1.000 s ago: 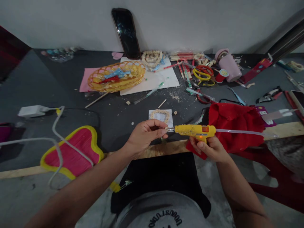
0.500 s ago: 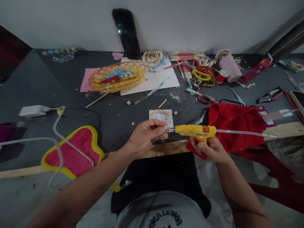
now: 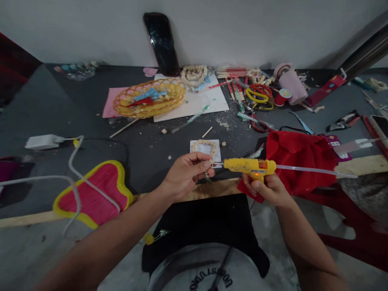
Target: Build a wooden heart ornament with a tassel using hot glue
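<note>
My right hand point(image 3: 266, 189) is wrapped round the handle of a yellow hot glue gun point(image 3: 248, 166), whose small orange light glows. A clear glue stick point(image 3: 309, 170) sticks out from its back end. The nozzle points left and meets the fingertips of my left hand point(image 3: 190, 171). Those fingers pinch a small pale piece, too small to name, with a greenish strip point(image 3: 207, 176) hanging below it. Just beyond my left hand lies a white square card point(image 3: 215, 144) bearing a loop of pale beads or chips point(image 3: 201, 143).
A yellow wicker basket point(image 3: 177, 103) stands on white paper point(image 3: 218, 97). Scissors point(image 3: 257, 97), thread point(image 3: 283, 97) and a pink bottle point(image 3: 291, 85) sit back right. Red cloth point(image 3: 298, 157) lies right. A pink-and-yellow board point(image 3: 100, 194) and cable point(image 3: 72, 161) are left; a phone point(image 3: 162, 42) leans on the wall.
Both hands and the glue gun hold nearly the same pose. The glue stick's free end has dipped slightly.
</note>
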A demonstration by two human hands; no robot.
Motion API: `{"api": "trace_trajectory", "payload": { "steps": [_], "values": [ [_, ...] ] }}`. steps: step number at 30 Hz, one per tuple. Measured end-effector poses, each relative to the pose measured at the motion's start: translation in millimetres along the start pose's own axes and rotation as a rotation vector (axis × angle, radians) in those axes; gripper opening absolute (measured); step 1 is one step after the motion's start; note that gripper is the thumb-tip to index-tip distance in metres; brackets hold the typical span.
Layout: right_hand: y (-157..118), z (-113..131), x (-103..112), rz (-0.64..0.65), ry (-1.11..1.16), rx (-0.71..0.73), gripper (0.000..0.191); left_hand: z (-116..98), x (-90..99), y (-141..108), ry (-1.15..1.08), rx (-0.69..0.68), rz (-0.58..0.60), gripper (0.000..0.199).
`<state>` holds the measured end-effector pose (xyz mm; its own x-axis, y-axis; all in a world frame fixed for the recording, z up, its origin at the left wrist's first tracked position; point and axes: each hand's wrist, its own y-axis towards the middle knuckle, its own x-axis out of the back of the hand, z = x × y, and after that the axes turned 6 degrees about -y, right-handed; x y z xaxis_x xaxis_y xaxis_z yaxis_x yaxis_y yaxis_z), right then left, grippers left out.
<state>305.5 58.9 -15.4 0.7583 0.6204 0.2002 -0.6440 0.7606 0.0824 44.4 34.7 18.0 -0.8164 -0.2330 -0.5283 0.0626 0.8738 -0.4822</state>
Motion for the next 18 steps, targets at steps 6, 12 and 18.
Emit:
{"api": "trace_trajectory", "payload": {
  "steps": [6,12,18],
  "values": [
    [3,4,-1,0.036,-0.029,0.035,0.031,1,1.1,0,0.027,-0.003,0.007,0.044],
    [0,1,0,0.020,-0.016,0.008,0.030,1,1.4,0,0.007,-0.008,0.002,0.043],
    [14,14,8,-0.032,0.169,-0.084,0.039,-2,0.9,-4,-0.010,0.032,-0.013,0.045]
  ]
}}
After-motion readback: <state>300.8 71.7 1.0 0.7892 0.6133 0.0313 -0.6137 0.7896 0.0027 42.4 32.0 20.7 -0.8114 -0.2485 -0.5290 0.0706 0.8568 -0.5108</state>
